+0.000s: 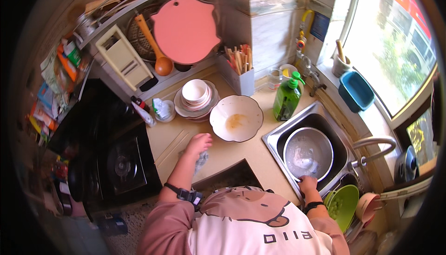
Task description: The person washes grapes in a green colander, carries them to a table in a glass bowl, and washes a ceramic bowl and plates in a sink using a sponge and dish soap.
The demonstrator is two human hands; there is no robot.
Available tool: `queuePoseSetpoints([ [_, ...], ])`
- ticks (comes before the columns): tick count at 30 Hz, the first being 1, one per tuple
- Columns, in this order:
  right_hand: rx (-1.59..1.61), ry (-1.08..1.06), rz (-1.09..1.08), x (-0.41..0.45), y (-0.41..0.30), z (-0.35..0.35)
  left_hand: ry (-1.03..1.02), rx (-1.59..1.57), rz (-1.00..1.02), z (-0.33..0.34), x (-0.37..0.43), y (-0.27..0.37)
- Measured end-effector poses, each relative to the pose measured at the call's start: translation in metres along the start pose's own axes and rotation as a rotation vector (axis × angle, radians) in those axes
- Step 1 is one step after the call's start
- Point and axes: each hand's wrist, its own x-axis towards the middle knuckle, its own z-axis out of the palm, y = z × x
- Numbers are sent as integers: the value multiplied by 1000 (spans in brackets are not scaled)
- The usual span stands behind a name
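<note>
My left hand (pixel 199 144) is over the counter, its fingers partly curled, above a crumpled grey cloth (pixel 201 161); whether it touches the cloth is unclear. Two wooden chopsticks (pixel 171 147) lie to its left. A scalloped white bowl (pixel 217 115) with a brownish residue in its bottom stands just beyond it. My right hand (pixel 308 184) grips the near rim of a round metal basin (pixel 309 143) in the sink. The basin holds some water and a pale thing that I cannot make out.
A steel sink (pixel 270 144) with a curved faucet (pixel 378 140) lies at right, a green soap bottle (pixel 287 100) behind it. Stacked bowls (pixel 195 93) stand near a chopstick holder (pixel 240 80). A black stove (pixel 122 171) is at left, a green colander (pixel 343 208) beside the sink.
</note>
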Motion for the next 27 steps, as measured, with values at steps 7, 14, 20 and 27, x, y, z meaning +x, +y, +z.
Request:
queuePoseSetpoints([
  [7,62,13,33,16,-9,-9,-204,191,-351,51,47,36],
  [14,173,-20,96,37,-15,-11,-202,247,-343,51,77,45],
  [20,207,-31,99,42,-15,-25,-257,386,-215,50,36,74],
  [27,311,-11,21,44,-9,-32,-464,560,-102,100,-12,112],
])
